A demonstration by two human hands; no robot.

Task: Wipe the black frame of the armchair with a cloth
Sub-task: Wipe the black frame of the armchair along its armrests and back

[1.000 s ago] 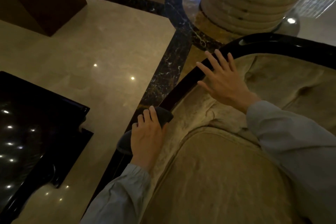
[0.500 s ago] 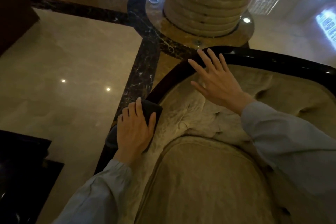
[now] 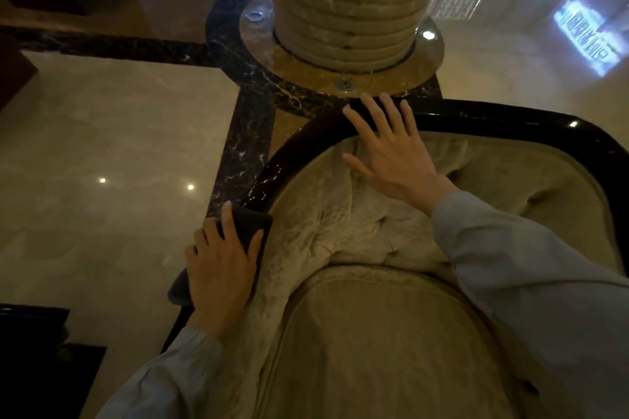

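The armchair's glossy black frame [image 3: 493, 121] curves around its beige upholstered back and seat cushion [image 3: 384, 343]. My left hand [image 3: 221, 265] presses a dark grey cloth [image 3: 250, 224] flat onto the frame's left arm. The cloth's lower end sticks out under my palm. My right hand [image 3: 388, 153] lies open at the frame's upper left corner, fingers spread, fingertips over the black rim and palm on the beige fabric. Both sleeves are pale grey-blue.
A thick ribbed stone column [image 3: 350, 0] on a round base stands just behind the chair. Polished marble floor [image 3: 102, 153] with dark veined borders spreads to the left. A black glossy table corner [image 3: 30, 360] sits at the lower left.
My view has swung right and forward. My left hand has slid the cloth up along the frame's left arm. My right hand has shifted onto the frame's corner.
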